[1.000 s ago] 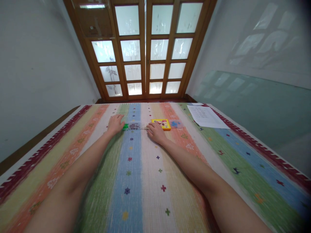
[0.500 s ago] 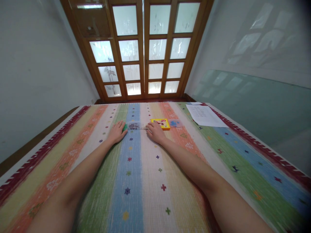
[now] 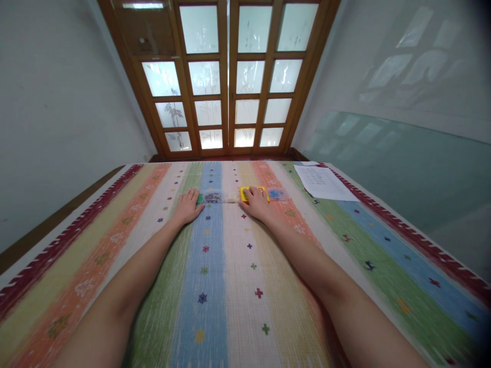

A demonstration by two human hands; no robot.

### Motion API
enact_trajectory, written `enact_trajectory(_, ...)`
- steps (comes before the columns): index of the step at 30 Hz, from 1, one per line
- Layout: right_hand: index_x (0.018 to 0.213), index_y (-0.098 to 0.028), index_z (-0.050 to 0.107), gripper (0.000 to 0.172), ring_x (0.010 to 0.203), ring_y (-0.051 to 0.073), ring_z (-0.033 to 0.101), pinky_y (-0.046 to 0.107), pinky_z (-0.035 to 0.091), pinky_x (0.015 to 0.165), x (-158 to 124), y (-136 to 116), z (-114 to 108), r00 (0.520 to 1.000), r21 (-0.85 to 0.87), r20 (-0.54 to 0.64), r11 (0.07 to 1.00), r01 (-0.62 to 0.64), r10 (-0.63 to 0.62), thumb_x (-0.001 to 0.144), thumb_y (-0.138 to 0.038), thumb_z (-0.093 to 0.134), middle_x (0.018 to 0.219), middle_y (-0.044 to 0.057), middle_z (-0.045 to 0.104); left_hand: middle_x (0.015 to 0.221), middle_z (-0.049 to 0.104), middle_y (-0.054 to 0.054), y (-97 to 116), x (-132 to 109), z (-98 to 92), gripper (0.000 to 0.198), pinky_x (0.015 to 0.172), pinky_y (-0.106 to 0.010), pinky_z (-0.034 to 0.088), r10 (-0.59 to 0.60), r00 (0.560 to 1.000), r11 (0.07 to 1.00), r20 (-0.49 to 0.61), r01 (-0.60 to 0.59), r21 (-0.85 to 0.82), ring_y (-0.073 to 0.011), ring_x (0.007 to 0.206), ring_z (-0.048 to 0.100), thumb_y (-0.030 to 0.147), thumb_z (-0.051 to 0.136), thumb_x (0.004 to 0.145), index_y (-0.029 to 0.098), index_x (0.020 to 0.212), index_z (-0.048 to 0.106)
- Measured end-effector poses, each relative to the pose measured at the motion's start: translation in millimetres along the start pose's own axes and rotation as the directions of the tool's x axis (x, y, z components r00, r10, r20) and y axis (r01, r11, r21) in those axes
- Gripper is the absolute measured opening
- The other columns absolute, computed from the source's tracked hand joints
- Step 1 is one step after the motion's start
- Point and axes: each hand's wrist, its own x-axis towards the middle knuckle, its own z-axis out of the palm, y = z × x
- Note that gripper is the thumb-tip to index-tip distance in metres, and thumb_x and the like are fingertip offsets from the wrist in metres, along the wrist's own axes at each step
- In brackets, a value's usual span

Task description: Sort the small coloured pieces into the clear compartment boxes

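Note:
My left hand [image 3: 187, 206] lies with its fingers stretched out and its thumb apart, partly over a small clear packet of green pieces [image 3: 200, 198]. Beside it is a clear packet of dark pieces [image 3: 213, 196], and a pale, see-through packet [image 3: 231, 197] comes after that in the row. My right hand [image 3: 256, 204] rests on a yellow box [image 3: 242, 190] with its fingers extended over the top, covering much of the box. Just right of the box sits a clear packet of blue pieces [image 3: 276, 194].
A striped tablecloth [image 3: 207, 317] covers the table. White printed paper [image 3: 326, 183] lies at the far right. A glass panel [image 3: 402, 163] leans along the right wall, and wooden doors with glass panes [image 3: 229, 102] stand behind the table.
My right hand has shifted right, from the box's left edge onto its top. My left hand has stayed nearly in place, with its thumb now further out.

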Motion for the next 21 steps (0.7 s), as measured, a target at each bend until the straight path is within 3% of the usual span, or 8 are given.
enact_trajectory(4, 0.135, -0.022, 0.063, 0.041, 0.131, 0.035, 0.052, 0.053, 0.035, 0.116, 5, 14, -1, 0.994, 0.033, 0.062, 0.996, 0.087, -0.089, 0.1, -0.044, 0.059, 0.143, 0.017, 0.059, 0.173, 0.029, -0.016, -1, 2, 2.1, 0.071, 0.129, -0.056, 0.02, 0.012, 1.0, 0.999, -0.012, -0.013, -0.045, -0.0343, 0.161, 0.023, 0.055, 0.042, 0.104, 0.019, 0.165, 0.034)
enact_trajectory(12, 0.136, -0.02, 0.065, 0.043, 0.132, 0.035, 0.051, 0.054, 0.033, 0.118, 5, 13, 1, 0.996, 0.039, 0.039, 0.996, 0.078, -0.08, 0.1, -0.043, 0.059, 0.144, 0.017, 0.06, 0.174, 0.025, -0.016, 2, 1, -5.9, 0.073, 0.13, -0.06, 0.018, 0.013, 1.0, 0.999, 0.016, -0.012, -0.037, -0.0364, 0.162, 0.02, 0.054, 0.043, 0.104, 0.016, 0.165, 0.034)
enact_trajectory(16, 0.137, -0.019, 0.066, 0.043, 0.131, 0.034, 0.053, 0.053, 0.038, 0.116, 4, 5, -4, 0.999, 0.069, 0.018, 0.996, 0.047, -0.049, 0.1, -0.04, 0.058, 0.143, 0.017, 0.061, 0.172, 0.031, -0.013, 16, -6, -19.1, 0.065, 0.132, -0.06, 0.01, 0.021, 0.996, 0.999, -0.086, -0.024, -0.036, -0.0331, 0.162, 0.021, 0.048, 0.046, 0.104, 0.02, 0.162, 0.039)
enact_trajectory(19, 0.139, -0.018, 0.065, 0.043, 0.134, 0.033, 0.052, 0.053, 0.04, 0.116, -6, -3, -11, 0.996, 0.1, 0.003, 0.991, 0.085, -0.086, 0.102, -0.038, 0.058, 0.146, 0.018, 0.059, 0.168, 0.041, -0.012, 39, -14, -29.0, 0.056, 0.133, -0.054, 0.016, 0.121, 0.981, 0.989, -0.152, -0.133, -0.071, -0.0303, 0.158, 0.031, 0.043, 0.047, 0.104, 0.021, 0.155, 0.05)
enact_trajectory(21, 0.141, -0.021, 0.065, 0.042, 0.139, 0.031, 0.05, 0.052, 0.04, 0.118, -20, -9, -18, 0.982, 0.142, 0.039, 0.974, 0.178, -0.185, 0.104, -0.039, 0.055, 0.151, 0.015, 0.056, 0.165, 0.044, -0.011, 58, -20, -33.1, 0.052, 0.131, -0.048, 0.026, 0.25, 0.958, 0.956, -0.139, -0.267, -0.12, -0.0281, 0.153, 0.038, 0.043, 0.047, 0.104, 0.021, 0.151, 0.055)
